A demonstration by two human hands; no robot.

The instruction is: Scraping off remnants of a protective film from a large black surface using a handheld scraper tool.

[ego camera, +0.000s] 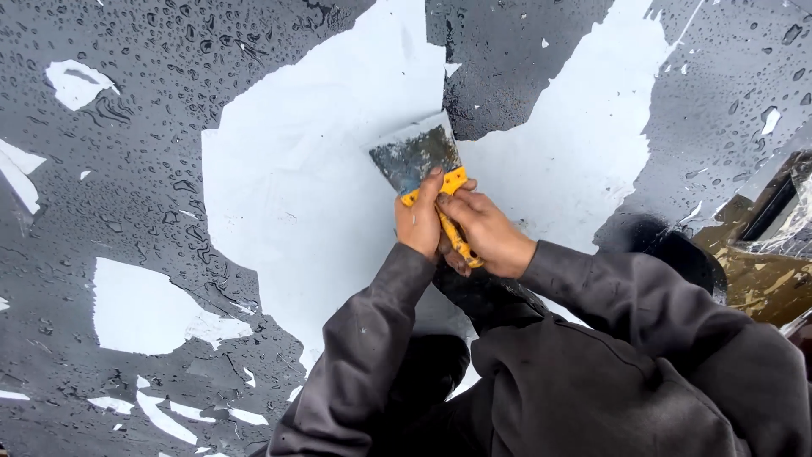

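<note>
No package, label or sign shows anywhere. Near the frame's centre, the scraper (425,169) has a wide, stained metal blade and a yellow handle. Its blade points toward the upper left and lies flat on the white surface (296,195), with wet black film (144,127) around it, beaded with drops. The left hand (419,218) and the right hand (482,233) are both clamped around the handle, just below the blade, grey sleeves (592,355) behind.
</note>
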